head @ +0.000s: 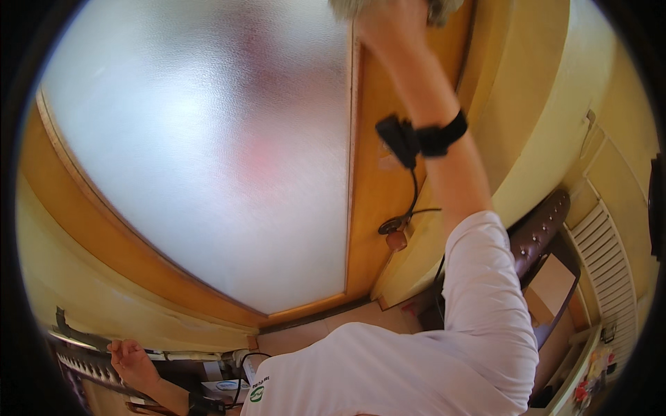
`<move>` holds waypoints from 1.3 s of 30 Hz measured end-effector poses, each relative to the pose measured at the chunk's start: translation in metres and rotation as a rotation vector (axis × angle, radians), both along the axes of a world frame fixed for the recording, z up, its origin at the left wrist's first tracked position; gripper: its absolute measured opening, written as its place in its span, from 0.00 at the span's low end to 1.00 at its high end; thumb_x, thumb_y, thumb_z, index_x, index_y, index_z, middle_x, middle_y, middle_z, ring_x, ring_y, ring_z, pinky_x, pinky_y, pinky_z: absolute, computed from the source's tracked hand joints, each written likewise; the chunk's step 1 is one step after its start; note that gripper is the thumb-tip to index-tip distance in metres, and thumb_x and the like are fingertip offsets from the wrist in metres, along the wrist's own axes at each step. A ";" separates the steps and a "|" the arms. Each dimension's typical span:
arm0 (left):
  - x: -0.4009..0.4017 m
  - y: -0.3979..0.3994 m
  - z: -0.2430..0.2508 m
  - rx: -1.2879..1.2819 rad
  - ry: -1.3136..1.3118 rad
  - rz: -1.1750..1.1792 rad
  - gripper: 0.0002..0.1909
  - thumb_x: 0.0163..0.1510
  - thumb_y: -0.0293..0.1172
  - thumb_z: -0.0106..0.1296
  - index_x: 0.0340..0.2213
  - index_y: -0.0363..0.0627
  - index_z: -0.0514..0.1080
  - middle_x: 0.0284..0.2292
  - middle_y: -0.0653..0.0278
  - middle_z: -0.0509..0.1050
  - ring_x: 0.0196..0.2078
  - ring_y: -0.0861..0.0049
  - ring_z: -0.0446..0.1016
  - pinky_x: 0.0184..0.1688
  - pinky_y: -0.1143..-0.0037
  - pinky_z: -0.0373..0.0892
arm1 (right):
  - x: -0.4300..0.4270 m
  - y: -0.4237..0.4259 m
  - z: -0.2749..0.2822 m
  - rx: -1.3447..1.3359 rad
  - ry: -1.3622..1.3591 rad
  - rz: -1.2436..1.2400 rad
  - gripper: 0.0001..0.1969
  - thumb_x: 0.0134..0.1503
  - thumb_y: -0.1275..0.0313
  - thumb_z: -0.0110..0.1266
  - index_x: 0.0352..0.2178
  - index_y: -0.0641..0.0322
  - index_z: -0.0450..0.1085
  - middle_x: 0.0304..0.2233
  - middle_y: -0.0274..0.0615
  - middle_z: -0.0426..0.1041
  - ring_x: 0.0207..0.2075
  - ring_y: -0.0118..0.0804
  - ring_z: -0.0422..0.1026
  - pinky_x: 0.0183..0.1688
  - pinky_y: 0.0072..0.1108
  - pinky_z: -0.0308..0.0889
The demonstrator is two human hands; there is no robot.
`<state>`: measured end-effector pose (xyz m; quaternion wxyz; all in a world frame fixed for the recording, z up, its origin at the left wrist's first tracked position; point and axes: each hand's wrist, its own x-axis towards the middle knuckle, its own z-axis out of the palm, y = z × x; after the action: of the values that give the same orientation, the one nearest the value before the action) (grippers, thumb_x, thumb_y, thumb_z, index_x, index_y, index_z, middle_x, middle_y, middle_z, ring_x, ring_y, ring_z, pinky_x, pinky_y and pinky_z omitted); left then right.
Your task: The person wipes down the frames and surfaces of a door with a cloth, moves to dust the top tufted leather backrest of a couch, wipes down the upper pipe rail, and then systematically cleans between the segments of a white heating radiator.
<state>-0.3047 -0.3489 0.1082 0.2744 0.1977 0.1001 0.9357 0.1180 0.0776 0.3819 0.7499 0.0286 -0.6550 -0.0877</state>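
My right hand [393, 21] is raised to the top of the picture, shut on a grey fuzzy cloth [347, 7], part of which is cut off by the upper edge. It is over the right side of a wooden door frame [375, 192], beside a large frosted glass pane [208, 156]. Whether the cloth touches the frame I cannot tell. At the lower left hangs my left hand [134, 361], empty, its fingers loosely bent and apart. Each wrist wears a black strap; the right one carries a small black device [398, 140] with a cable.
A round door knob [396, 240] sits low on the frame. To the right are a brown tufted headrest [541, 229], a cardboard box [549, 286] and a white radiator [606, 260]. Pipes [192, 356] run along the wall at lower left. A blurred reddish shape shows through the glass.
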 end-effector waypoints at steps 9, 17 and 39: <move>-0.039 -0.008 -0.031 -0.068 0.043 0.099 0.08 0.52 0.24 0.44 0.35 0.34 0.62 0.30 0.62 0.64 0.24 0.80 0.58 0.35 0.78 0.61 | 0.005 -0.018 0.079 -0.072 -0.066 -1.130 0.14 0.54 0.69 0.43 0.40 0.66 0.65 0.42 0.48 0.68 0.45 0.44 0.65 0.48 0.29 0.59; -0.077 0.010 -0.029 -0.088 0.087 -0.024 0.08 0.51 0.23 0.45 0.34 0.33 0.62 0.31 0.62 0.66 0.23 0.81 0.59 0.35 0.80 0.61 | 0.003 -0.021 -0.054 -0.551 -0.423 -1.297 0.21 0.50 0.73 0.52 0.46 0.63 0.58 0.36 0.43 0.68 0.42 0.39 0.66 0.42 0.29 0.63; -0.070 0.022 -0.032 0.006 0.136 -0.104 0.07 0.53 0.23 0.43 0.34 0.34 0.62 0.32 0.62 0.66 0.24 0.81 0.58 0.34 0.80 0.60 | 0.044 -0.013 -0.050 -0.292 -0.036 -0.770 0.15 0.53 0.66 0.47 0.40 0.62 0.64 0.39 0.46 0.68 0.40 0.44 0.67 0.40 0.30 0.65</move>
<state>-0.3745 -0.3265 0.0759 0.3145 0.2666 0.1055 0.9049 0.1619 0.0651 0.3321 0.6469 -0.3238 -0.6366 -0.2672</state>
